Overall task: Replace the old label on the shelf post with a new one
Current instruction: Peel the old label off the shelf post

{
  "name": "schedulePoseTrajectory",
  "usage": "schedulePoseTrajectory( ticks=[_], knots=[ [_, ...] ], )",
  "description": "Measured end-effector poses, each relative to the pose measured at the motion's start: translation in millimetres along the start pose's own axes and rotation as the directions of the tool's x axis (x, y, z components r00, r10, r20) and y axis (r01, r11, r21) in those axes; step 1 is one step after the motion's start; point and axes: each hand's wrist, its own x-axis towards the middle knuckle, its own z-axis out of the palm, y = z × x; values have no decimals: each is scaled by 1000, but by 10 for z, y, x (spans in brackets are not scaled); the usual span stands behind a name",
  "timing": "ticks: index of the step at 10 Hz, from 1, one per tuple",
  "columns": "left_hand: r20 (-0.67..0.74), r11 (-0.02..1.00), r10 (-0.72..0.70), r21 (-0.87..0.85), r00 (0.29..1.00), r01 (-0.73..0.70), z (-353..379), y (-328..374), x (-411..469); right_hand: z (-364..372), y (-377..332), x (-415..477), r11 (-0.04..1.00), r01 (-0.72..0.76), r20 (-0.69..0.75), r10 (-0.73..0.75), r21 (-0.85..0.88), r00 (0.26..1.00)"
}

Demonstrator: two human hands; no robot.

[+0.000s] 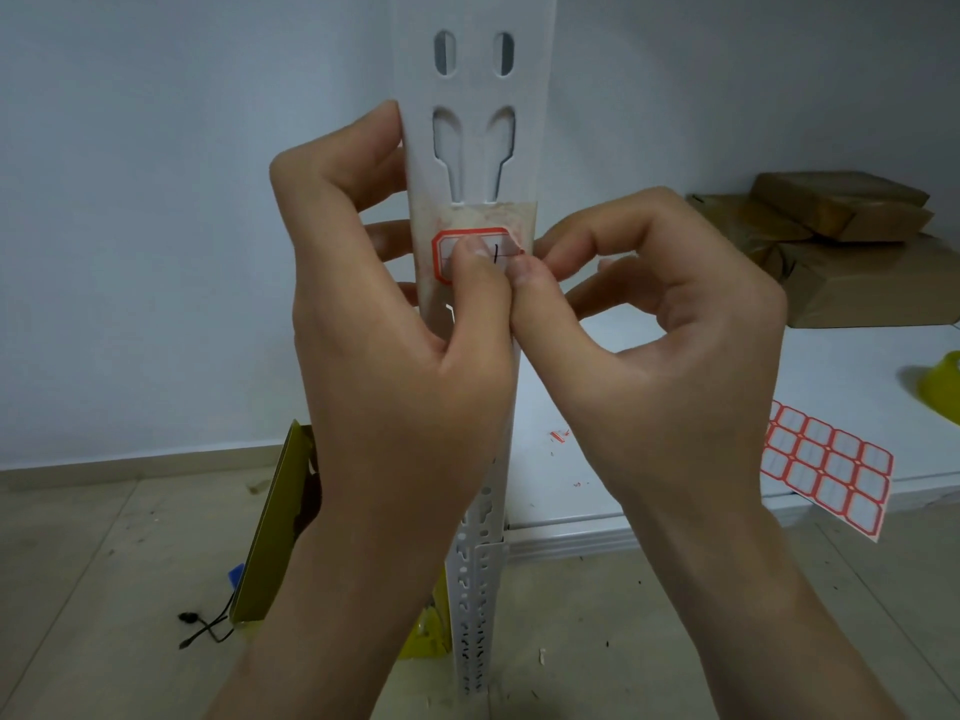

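A white slotted shelf post (474, 148) stands upright in the middle of the view. On it sits a red-bordered white label (488, 241) with a black stroke, over a patch of old glue residue. My left hand (395, 345) wraps the post, fingers behind it, thumb pressed on the label's left half. My right hand (649, 330) pinches the label's right edge between thumb and forefinger; that edge looks lifted and crumpled. A sheet of fresh red-bordered labels (826, 465) lies on the white shelf board (779, 366) to the right.
Brown paper-wrapped packages (841, 236) are stacked at the back right of the board. A yellow object (940, 387) sits at the right edge. A yellow-green card box (270, 527) leans by the post on the tiled floor, with a black cord (205, 628) beside it. Red label scraps (560, 435) lie on the board.
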Motion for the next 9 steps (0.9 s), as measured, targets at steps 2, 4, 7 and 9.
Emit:
schedulePoseTrajectory(
  ticks=[2, 4, 7, 9],
  knots=[
    [11, 998, -41, 38, 999, 41, -9, -45, -21, 9, 14, -9, 1000, 18, 8, -18, 1, 1000],
    [44, 991, -47, -122, 998, 52, -89, 89, 33, 5, 28, -10, 998, 57, 24, -57, 2, 998],
    [31, 990, -40, -135, 999, 44, -87, 89, 16, 16, 23, -16, 997, 30, -43, -33, -65, 999],
    [27, 988, -56, -146, 998, 59, -80, 90, 15, 20, 31, -2, 991, 27, -64, -35, -131, 997]
  ],
)
